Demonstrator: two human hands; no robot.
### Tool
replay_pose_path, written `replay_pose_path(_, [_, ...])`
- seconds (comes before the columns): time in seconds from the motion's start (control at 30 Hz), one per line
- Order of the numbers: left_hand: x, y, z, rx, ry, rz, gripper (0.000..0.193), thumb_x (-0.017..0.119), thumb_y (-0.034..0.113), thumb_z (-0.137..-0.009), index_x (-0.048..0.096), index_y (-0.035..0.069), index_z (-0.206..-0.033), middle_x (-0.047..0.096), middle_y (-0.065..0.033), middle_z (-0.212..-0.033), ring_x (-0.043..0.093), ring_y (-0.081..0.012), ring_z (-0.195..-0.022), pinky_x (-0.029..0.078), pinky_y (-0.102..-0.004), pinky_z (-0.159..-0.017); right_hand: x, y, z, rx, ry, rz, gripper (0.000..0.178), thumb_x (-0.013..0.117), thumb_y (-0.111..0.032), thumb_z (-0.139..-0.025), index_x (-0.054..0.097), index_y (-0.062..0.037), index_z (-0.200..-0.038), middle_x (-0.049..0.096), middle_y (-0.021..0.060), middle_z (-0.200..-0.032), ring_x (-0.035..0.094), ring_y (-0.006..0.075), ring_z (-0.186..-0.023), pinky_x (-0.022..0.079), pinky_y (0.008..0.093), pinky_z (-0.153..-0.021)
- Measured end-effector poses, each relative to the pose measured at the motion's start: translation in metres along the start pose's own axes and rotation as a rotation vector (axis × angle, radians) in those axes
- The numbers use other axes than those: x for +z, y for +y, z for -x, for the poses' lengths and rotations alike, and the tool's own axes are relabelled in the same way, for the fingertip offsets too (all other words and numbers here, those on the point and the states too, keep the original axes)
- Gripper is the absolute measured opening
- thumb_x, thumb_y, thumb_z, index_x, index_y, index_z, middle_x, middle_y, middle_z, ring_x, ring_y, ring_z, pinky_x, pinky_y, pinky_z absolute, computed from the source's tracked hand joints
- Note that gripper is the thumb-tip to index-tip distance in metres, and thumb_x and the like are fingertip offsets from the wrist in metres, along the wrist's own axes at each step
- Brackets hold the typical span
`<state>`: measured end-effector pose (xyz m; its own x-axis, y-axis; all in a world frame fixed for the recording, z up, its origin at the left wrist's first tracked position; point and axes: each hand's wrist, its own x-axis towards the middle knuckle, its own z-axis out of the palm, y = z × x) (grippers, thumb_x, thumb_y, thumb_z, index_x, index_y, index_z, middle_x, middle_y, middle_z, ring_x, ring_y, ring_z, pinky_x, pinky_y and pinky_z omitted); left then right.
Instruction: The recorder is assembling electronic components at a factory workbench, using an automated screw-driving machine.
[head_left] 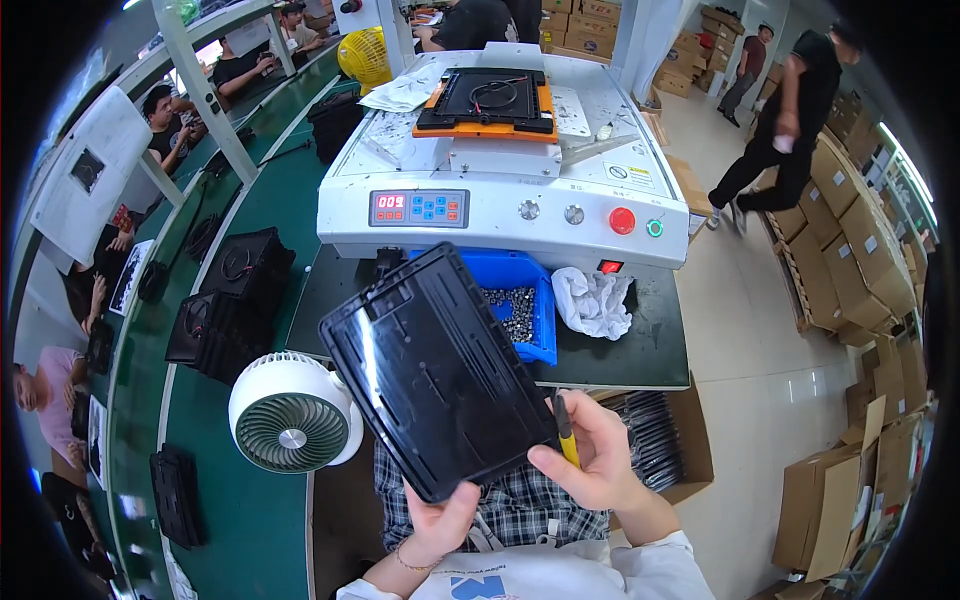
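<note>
A rectangular black plastic cover [440, 385], glossy and ribbed, is held tilted above my lap. My left hand [437, 525] grips its lower edge, thumb on the face. At its lower right corner is my right hand [592, 460], closed around a slim tool [567, 440] with a yellow handle and a dark tip; its exact kind is unclear. That hand's thumb also touches the cover. Behind the cover sits a blue bin [541, 330] of small metal pieces, partly hidden. Another black panel [470, 95] with a thin cable lies on an orange fixture [545, 108] atop the white machine.
The white machine [500, 225] has a display, buttons and a red knob. A crumpled white bag [592, 302] lies beside the bin. A white fan [293, 415] stands left, near the green conveyor [240, 510] with black cases. An open carton [690, 430] is at right. People work nearby; one walks.
</note>
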<state>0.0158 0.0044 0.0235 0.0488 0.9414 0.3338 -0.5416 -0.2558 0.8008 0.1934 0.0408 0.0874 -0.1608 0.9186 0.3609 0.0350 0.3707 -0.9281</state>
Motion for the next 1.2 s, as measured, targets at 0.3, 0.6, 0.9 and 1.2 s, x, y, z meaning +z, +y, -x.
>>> replay_pose_path(0.3, [-0.003,0.031,-0.013,-0.071,0.08,0.4,0.065,0.057,0.004,-0.079,0.028,0.0,-0.137,0.044,-0.0238,-0.129,0.042,-0.0389,-0.121,0.053,-0.0407,-0.085,-0.004,-0.011,0.001,-0.293,0.186,1.01,0.044,0.07,-0.009,-0.058,0.062,-0.0073,-0.101,0.053,0.0019,-0.078,0.052,0.0176,-0.067,0.039,0.0302,-0.063])
replay_pose_path(0.6, [0.018,0.043,-0.019,-0.411,0.046,0.504,0.076,0.059,0.008,-0.075,0.022,-0.001,-0.14,0.03,-0.0362,-0.135,0.026,-0.0424,-0.132,0.051,-0.0468,-0.087,0.005,-0.011,0.009,-0.446,0.236,1.34,0.039,0.063,-0.016,-0.06,0.067,-0.012,-0.098,0.052,-0.0025,-0.078,0.05,0.0127,-0.066,0.036,0.0283,-0.064])
replay_pose_path(0.9, [0.009,0.043,-0.029,-0.24,0.069,0.614,0.074,0.056,0.003,-0.077,0.022,0.002,-0.142,0.012,-0.0393,-0.14,0.05,-0.0299,-0.118,0.051,-0.0335,-0.085,-0.003,-0.013,0.009,-0.462,0.192,1.385,0.035,0.061,-0.013,-0.063,0.068,-0.0119,-0.097,0.051,-0.0019,-0.077,0.049,0.0132,-0.066,0.037,0.0282,-0.062])
replay_pose_path(1.2, [-0.005,0.025,-0.005,-0.157,0.288,0.218,0.059,0.052,0.001,-0.082,0.027,0.001,-0.136,0.044,-0.0219,-0.128,0.053,-0.0372,-0.111,0.054,-0.0471,-0.084,-0.01,0.004,0.017,0.011,-0.085,0.542,0.077,0.069,-0.006,-0.059,0.028,0.0064,-0.124,0.044,0.0217,-0.104,0.049,0.0349,-0.088,0.04,0.0401,-0.082])
